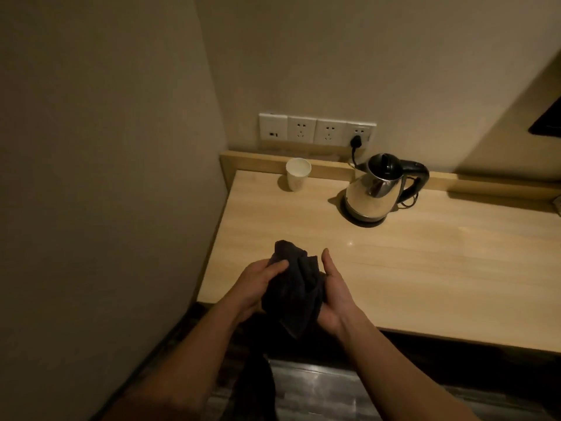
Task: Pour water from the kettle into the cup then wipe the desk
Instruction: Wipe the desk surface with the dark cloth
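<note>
1. Head view: your left hand (261,287) and right hand (332,294) are both closed around a dark cloth (296,287), bunched above the near edge of the desk (425,268).
2. It looks soft, light and limp; gather it into a pad under one palm.
3. Kettle (376,189) sits on its base and paper cup (298,174) stands far back, apart.

Steel kettle (372,194) upright on base, white cup (297,173) upright, far-left desk (425,253) corner
</note>
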Tool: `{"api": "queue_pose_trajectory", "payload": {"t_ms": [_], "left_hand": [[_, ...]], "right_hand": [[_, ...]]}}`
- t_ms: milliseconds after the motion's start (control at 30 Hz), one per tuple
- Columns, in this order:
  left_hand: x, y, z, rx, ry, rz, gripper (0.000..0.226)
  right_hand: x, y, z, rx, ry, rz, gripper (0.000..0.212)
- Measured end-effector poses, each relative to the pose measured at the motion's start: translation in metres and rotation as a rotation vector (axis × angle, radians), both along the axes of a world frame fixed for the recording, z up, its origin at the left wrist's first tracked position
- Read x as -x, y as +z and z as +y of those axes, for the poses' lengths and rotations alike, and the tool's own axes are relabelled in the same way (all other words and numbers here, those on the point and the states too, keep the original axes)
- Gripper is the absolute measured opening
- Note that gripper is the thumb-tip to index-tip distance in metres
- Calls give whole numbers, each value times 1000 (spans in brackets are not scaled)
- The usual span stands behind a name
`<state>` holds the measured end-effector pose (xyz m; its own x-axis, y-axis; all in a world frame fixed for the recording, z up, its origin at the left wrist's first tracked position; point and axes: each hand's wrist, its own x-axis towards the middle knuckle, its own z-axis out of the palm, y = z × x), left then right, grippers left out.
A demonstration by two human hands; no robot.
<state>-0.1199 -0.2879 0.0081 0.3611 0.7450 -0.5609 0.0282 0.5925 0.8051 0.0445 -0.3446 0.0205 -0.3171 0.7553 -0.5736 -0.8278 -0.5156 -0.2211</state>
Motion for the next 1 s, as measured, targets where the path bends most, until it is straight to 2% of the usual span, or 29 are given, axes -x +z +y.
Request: {"api": "queue_pose_trajectory", "payload": {"t_ms": [67, 133, 200, 333, 467, 567, 633, 733, 867, 900, 1000], "left_hand": [[12, 1, 23, -92, 47, 87, 25], [19, 1, 49, -139, 96, 137, 22], [22, 0, 76, -169, 128, 161, 21], [28, -9, 138, -143, 198, 172, 29], [33, -23, 200, -115, 147, 189, 25], [32, -38, 243, -141, 103, 255, 35], [30, -48, 268, -138, 99, 294, 34], [28, -65, 301, -100, 120, 349, 26], [19, -78, 335, -71, 178, 331, 20], [18, -78, 340, -65, 204, 335, 22], [17, -85, 347, -71, 227, 371, 22]], "right_hand": [[8, 1, 27, -49, 80, -45, 74], [13, -2, 56, -114, 157, -185, 60], [18, -9, 88, -162, 200, -338, 60], [21, -19, 156, -83, 172, -595, 31], [25, -26, 219, -67, 147, -904, 22], [31, -35, 259, -99, 201, -1181, 20], [35, -43, 283, -108, 225, -1305, 26], [38, -57, 315, -80, 207, -1412, 28], [41, -75, 345, -72, 128, -1508, 8], [42, -78, 349, -70, 131, -1523, 8], [47, -87, 349, -108, 172, -1611, 35]]}}
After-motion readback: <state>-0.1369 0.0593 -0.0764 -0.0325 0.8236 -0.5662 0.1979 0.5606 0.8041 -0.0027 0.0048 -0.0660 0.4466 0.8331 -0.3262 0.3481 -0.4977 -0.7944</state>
